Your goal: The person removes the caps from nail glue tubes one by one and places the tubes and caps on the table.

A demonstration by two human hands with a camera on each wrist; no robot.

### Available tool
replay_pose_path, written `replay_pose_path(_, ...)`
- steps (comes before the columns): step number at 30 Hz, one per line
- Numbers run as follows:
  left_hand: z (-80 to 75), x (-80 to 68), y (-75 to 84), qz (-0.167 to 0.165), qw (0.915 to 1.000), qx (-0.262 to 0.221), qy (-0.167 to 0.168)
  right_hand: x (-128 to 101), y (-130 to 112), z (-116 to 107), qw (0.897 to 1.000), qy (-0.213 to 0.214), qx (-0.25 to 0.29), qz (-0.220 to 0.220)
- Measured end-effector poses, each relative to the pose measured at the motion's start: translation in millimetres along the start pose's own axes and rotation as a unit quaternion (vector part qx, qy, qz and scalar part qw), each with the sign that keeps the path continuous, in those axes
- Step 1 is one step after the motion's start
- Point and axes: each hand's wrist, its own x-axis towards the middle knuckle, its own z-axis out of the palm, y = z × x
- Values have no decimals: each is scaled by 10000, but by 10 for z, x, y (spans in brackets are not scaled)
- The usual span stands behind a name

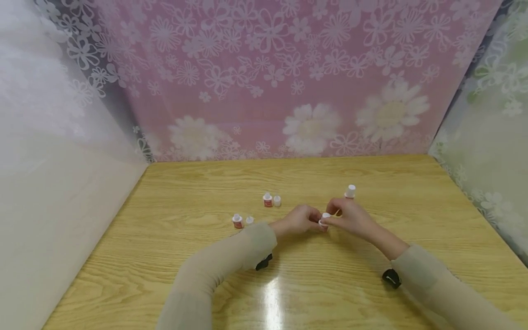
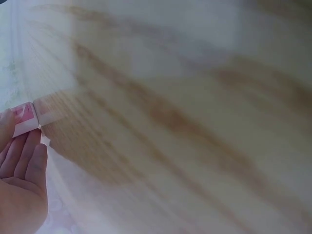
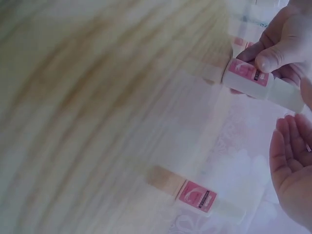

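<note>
Between both hands, a small white bottle (image 1: 323, 225) with a red label stands on the table. My left hand (image 1: 301, 219) grips the bottle's body from the left, its thumb over the label in the right wrist view. From the right, my right hand (image 1: 350, 217) pinches the white cap (image 1: 326, 215) on top, seen also as a pale cap (image 3: 286, 95) in the right wrist view. Just beyond the right hand stands another capped bottle (image 1: 350, 191), its lower part hidden. In the left wrist view only the bottle's label side (image 2: 24, 118) shows, by the fingers.
To the left stand two uncapped bottles, one farther back (image 1: 268, 200) and one nearer (image 1: 237, 221). Beside each lies a loose white cap, the far cap (image 1: 277, 201) and the near cap (image 1: 249, 220). Flowered curtains (image 1: 264, 91) enclose the wooden table (image 1: 198, 178).
</note>
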Motion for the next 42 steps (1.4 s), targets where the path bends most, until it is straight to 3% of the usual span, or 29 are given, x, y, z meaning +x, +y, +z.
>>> replay_pose_path(3, 1, 8, -8, 25, 10000, 66, 15, -5, -37, -6, 9996, 35, -165, 233)
replay_pose_path(9, 6, 0, -3, 36, 10000, 69, 6, -34, -91, 36, 9984, 150, -538, 97)
replay_pose_path(27, 2, -20, -8, 19, 9993, -328, -198, -7, -18, -12, 9956, -493, 29, -800)
replay_pose_path(36, -7, -17, 7, -56, 9991, -382, -199, -32, -79, 28, 9989, -191, -385, 163)
replay_pose_path(42, -21, -21, -1, -44, 9993, -300, -203, -16, -99, 31, 9983, -39, -587, 19)
